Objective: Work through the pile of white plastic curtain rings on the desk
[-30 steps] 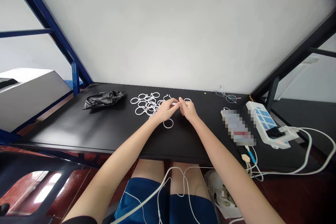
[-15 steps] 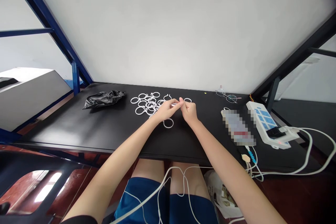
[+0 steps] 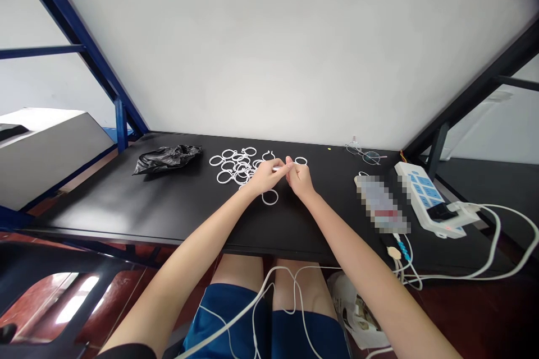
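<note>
Pile of white rings (image 3: 242, 164) sits on the black surface (image 3: 168, 207), & I'm using it as my ref pt. Just right of it, overlapping its edge, I've got L hand (image 3: 265, 176) w/ fingers narrow, pinched on a small white piece (image 3: 277, 168); most of it's hidden, so I can't tell its full shape. R hand (image 3: 301, 180) is a bit farther right of the pile, thumb up, fingers curled in & meeting the L fingers by the piece; can't tell from my feed what they grip. One loose ring (image 3: 270, 204) lies on the pile's near right side; a second ring (image 3: 301, 158) is well right of the pile, partly behind R hand. Left of the pile: crumpled black bag (image 3: 168, 158). Far right of the pile: glasses (image 3: 371, 157) near the wall (image 3: 273, 56), phone (image 3: 381, 202) w/ blurred screen, & white pwr strip (image 3: 423, 190) w/ black plug (image 3: 441, 212).
</note>
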{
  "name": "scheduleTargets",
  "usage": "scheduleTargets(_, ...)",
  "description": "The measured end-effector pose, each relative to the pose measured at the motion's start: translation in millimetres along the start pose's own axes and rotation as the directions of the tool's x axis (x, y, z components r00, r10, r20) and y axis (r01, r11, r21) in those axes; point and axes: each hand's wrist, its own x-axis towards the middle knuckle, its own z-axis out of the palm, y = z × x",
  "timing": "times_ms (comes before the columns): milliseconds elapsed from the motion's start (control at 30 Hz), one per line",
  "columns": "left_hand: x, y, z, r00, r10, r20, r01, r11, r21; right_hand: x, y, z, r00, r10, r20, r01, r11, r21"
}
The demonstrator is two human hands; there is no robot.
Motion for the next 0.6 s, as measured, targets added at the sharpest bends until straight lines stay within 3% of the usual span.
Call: scheduleTargets(600, 0.4, 0.3, -1.1, 1.0, 0.02, 0.019, -0.021, 0.999, 0.04, 0.3, -1.1, -2.0, 0.999, -0.048, -0.017, 0.046, 0.995, -0.087)
